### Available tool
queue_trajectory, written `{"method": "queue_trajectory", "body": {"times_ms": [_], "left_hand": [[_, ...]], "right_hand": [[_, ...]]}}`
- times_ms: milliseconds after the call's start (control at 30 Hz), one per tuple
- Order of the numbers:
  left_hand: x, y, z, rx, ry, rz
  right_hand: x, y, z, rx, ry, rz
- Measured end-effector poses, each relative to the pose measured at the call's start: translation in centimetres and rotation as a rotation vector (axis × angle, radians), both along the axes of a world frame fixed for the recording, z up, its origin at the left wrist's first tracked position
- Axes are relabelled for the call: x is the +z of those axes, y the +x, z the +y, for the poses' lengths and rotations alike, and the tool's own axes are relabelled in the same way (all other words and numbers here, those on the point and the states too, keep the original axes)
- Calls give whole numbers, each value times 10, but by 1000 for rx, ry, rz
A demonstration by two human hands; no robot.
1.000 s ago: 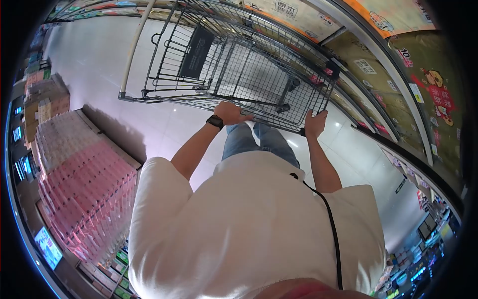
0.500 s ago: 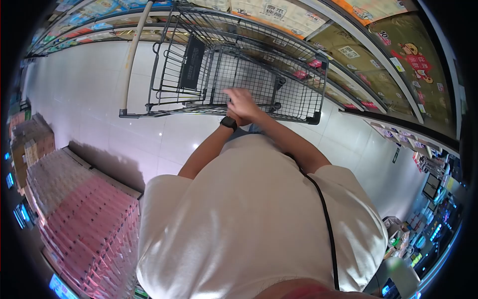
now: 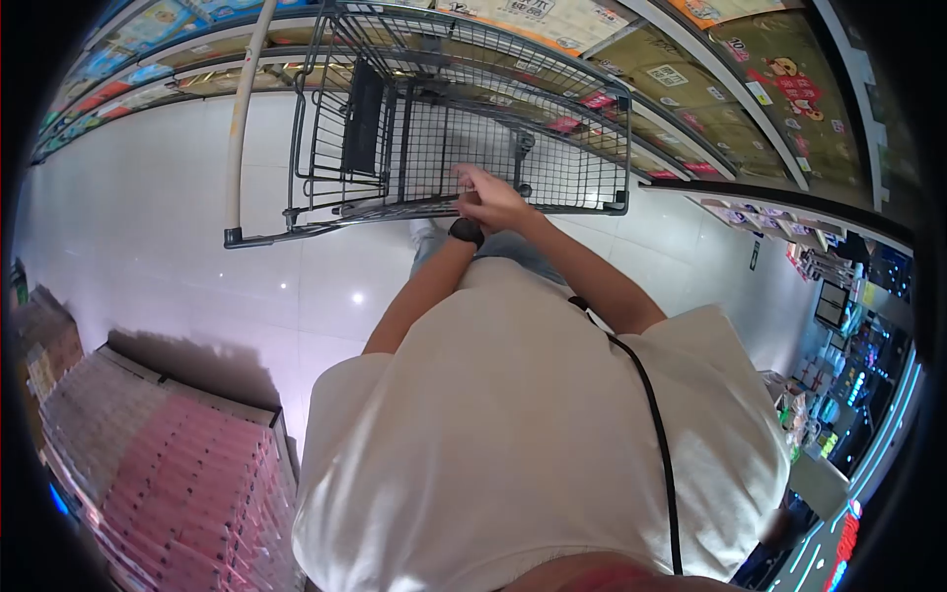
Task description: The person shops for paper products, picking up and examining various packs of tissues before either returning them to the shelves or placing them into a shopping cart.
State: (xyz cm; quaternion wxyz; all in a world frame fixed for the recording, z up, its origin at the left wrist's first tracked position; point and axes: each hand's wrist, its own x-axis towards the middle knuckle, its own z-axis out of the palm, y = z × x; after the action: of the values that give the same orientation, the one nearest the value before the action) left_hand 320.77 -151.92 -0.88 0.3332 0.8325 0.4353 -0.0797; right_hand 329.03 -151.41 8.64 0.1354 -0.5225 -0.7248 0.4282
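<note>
My right hand [image 3: 498, 205] crosses over my left hand [image 3: 472, 210] in front of my body. At least one finger of the right hand stretches out to the left, and I see nothing held in it. Most of the left hand is hidden behind the right, so its fingers do not show clearly. A dark watch [image 3: 467, 232] sits on my left wrist. Just beyond both hands stands a grey wire shopping cart [image 3: 444, 148], side-on, its basket holding nothing I can see. The cart's pale push handle [image 3: 244, 128] is to the left, apart from my hands.
Shelves of packaged goods [image 3: 671, 84] run behind the cart and curve to the right. At the lower left is a stack of pink packages [image 3: 187, 474]. Pale glossy floor tiles [image 3: 187, 197] lie between them. A black cable [image 3: 656, 434] hangs over my white shirt [image 3: 533, 414].
The cart, shelves and pink stack have shifted in view as my head and body moved. My hands stay crossed together, with the right hand's fingers slightly changed in pose.
</note>
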Motion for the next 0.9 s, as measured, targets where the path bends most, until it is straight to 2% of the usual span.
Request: {"method": "queue_trajectory", "body": {"times_ms": [67, 133, 200, 233, 267, 333, 367, 400, 433, 467, 533, 600, 667, 733, 767, 900], "left_hand": [[-6, 5, 7, 34, 45, -40], [15, 2, 12, 47, 76, -52], [38, -6, 18, -133, -21, -16], [36, -10, 15, -137, 86, -121], [36, -14, 14, -149, 98, -109], [36, -25, 15, -147, 140, -179], [47, -38, 22, -200, 113, -161], [59, -52, 28, -192, 109, -149], [71, -66, 36, -160, 139, -20], [79, -71, 41, -125, 163, 113], [82, -64, 50, -152, 109, 186], [73, -59, 50, -216, 91, 200], [64, -59, 48, -201, 182, 131], [57, -59, 47, -204, 278, 53], [56, -59, 45, -190, 280, 31], [52, -59, 42, -187, 358, -28]], "right_hand": [[-33, 21, 6, -207, 167, -51], [-65, 68, -4, -397, 165, -238], [-71, 127, -22, -406, 150, -432], [-80, 160, -36, -390, 166, -523], [-85, 190, -48, -373, 184, -618], [-81, 237, -61, -238, 55, -686], [-83, 252, -68, -236, 53, -677], [-88, 263, -72, -96, 166, -691], [-95, 269, -66, 50, 285, -697], [-94, 270, -54, 69, 287, -675], [-92, 273, -34, 430, 148, -621], [-101, 275, -37, 257, 145, -472], [-93, 277, -29, 329, 97, -494], [-82, 275, -26, 149, -9, -312], [-85, 277, -25, 108, -162, -327], [-88, 281, -24, 94, -166, -356]]}}
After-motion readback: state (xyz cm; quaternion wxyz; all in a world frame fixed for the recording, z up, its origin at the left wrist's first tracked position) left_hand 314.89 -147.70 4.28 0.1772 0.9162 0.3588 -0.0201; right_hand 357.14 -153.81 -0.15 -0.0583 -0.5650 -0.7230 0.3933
